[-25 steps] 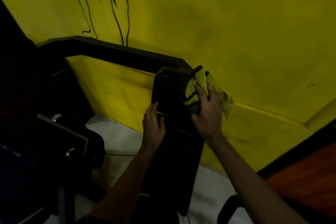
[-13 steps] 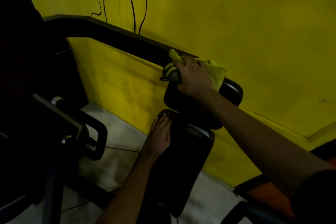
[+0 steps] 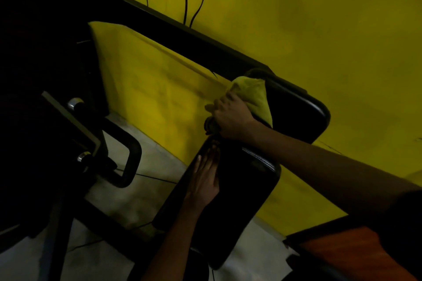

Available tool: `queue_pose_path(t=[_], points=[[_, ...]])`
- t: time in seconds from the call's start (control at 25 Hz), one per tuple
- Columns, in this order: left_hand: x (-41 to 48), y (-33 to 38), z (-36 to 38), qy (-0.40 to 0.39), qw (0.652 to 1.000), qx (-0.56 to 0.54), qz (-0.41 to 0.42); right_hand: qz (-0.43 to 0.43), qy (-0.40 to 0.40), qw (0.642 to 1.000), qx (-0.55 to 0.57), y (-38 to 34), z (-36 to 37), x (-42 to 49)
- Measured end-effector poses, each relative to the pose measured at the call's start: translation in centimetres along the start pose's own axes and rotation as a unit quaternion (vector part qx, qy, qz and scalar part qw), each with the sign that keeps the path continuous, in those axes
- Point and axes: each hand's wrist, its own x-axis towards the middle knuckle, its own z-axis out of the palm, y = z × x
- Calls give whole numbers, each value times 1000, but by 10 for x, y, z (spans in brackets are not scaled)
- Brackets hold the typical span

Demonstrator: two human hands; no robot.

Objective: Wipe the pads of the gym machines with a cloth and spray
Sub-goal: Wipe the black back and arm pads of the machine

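Hands mid-wipe, far pad (image 3: 301, 112).
Gripping cloth (image 3: 253, 92) in right hand (image 3: 235, 118), bracing near pad (image 3: 246, 201) with flat left hand (image 3: 204, 180); next, likely sweep right.

Forearms (image 3: 319, 162) bare; seemingly a dark sleeve (image 3: 402, 217) above the right.

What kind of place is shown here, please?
Most likely a gym: an upper pad and lower pad in black upholstery, a black metal frame, and the right hand holding a yellow cloth on the upper pad.
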Motion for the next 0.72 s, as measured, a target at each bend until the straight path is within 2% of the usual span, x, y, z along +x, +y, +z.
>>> queue_pose_path(t=[0.2, 0.32, 0.4, 0.52, 0.72], points=[[2, -14, -8, -51, 998, 33, 8, -13, 155, 988, 22, 5, 49, -43], [3, -19, -20, -85, 996, 13, 24, -12, 144, 989, 37, 6, 64, -64], [3, -17, -27, -87, 996, -6, 26, -33, 122, 992, 17, 8, 85, -87], [2, -13, -27, -77, 997, -16, 20, -56, 132, 990, 16, 10, 111, -113], [2, -9, -24, -82, 997, 6, -2, -7, 136, 986, 97, -7, 124, -116]])
